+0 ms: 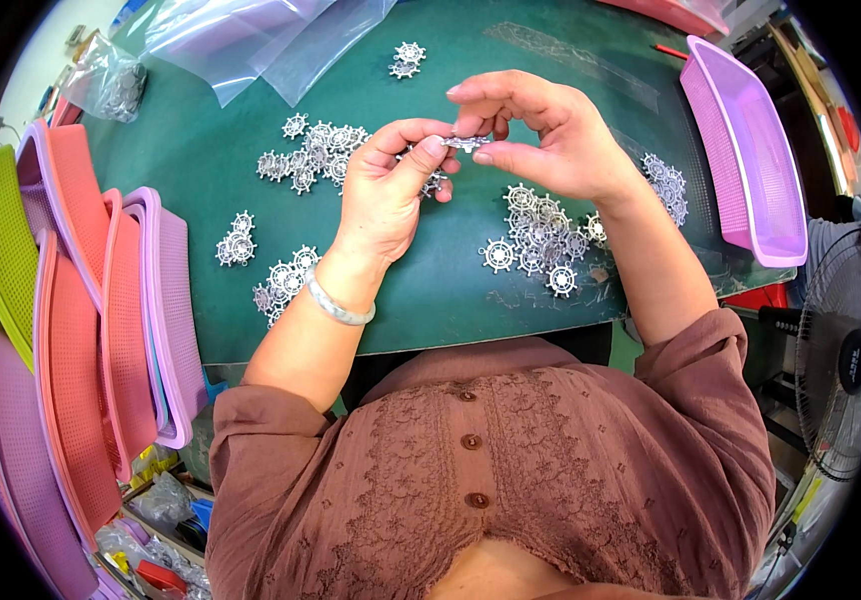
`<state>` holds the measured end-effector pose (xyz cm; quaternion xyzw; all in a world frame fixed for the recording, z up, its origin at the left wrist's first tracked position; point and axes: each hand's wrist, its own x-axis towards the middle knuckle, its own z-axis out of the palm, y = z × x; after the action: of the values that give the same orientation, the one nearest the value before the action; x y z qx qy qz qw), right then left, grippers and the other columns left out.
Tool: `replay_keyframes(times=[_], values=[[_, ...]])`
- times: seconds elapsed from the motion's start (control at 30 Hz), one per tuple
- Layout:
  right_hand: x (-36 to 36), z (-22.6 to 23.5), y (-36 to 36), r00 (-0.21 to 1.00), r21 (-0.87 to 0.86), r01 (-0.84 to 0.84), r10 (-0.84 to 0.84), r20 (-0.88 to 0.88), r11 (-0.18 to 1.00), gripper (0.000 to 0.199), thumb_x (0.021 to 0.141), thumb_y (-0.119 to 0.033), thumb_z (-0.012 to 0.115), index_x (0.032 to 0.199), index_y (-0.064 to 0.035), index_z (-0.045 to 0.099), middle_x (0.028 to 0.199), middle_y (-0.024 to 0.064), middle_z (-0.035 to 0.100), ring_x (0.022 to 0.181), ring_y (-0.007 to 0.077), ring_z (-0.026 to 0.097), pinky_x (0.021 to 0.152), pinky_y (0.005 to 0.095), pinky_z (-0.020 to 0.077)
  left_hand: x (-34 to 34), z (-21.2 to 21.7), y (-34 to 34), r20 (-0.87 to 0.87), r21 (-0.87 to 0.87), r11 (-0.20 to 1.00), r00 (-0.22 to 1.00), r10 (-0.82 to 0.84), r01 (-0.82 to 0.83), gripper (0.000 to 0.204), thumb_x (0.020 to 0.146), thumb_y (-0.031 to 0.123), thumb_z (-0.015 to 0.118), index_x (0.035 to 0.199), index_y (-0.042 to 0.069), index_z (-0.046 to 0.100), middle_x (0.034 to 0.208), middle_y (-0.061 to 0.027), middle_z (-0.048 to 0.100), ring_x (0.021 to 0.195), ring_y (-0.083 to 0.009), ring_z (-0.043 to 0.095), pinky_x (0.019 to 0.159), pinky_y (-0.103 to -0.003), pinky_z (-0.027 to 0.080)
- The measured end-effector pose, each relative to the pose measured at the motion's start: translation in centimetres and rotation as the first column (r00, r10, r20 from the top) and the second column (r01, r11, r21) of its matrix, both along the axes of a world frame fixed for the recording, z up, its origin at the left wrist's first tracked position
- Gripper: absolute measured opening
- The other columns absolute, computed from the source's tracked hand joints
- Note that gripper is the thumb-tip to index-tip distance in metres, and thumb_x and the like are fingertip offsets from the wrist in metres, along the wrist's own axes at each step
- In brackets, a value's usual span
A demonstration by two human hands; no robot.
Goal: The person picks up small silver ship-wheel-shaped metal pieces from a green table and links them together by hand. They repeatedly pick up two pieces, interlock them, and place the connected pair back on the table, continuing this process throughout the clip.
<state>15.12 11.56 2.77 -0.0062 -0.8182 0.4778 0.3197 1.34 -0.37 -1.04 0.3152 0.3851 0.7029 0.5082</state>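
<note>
One head-worn fisheye looks steeply down, close over the green table [471, 290].

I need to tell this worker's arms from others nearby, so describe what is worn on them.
Both hands, the left hand and the right hand, are bare, with no gloves. A silver bangle circles the left wrist. The sleeves are dusty brown-pink cloth, pushed up near the elbows, leaving the forearms uncovered.
</note>
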Motion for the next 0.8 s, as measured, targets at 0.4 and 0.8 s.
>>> replay_keyframes(times=[0.4, 0.8], values=[[-0.05, -0.3, 0.12, 0.995, 0.03, 0.093, -0.093, 0.026, 0.995, 0.03, 0.073, 0.005, 0.059, 0.103, -0.0023, 0.057, 0.083, 0.0039, 0.061, 0.076, 0.0104, 0.057, 0.067, 0.0227, 0.0449, 0.34, 0.15, -0.32, -0.347, 0.064, 0.979, 0.916, 0.202, -0.192, 0.014, 0.083, 0.007, 0.056, 0.095, 0.0, 0.058, 0.081, -0.0051, 0.057, 0.066, -0.0105, 0.053, 0.052, -0.023, 0.044], [-0.3, -0.96, 0.35, 0.997, -0.495, -0.077, 0.064, -0.042, 0.866, 0.025, 0.077, 0.004, 0.058, 0.102, 0.0008, 0.057, 0.088, 0.0065, 0.061, 0.08, 0.0109, 0.059, 0.072, 0.0234, 0.0485, 0.74, 0.43, -0.35, -0.464, 0.035, 0.98, 0.865, 0.189, -0.195, 0.01, 0.078, 0.003, 0.062, 0.088, 0.001, 0.06, 0.079, -0.0024, 0.055, 0.059, -0.0062, 0.05, 0.049, -0.018, 0.041]])
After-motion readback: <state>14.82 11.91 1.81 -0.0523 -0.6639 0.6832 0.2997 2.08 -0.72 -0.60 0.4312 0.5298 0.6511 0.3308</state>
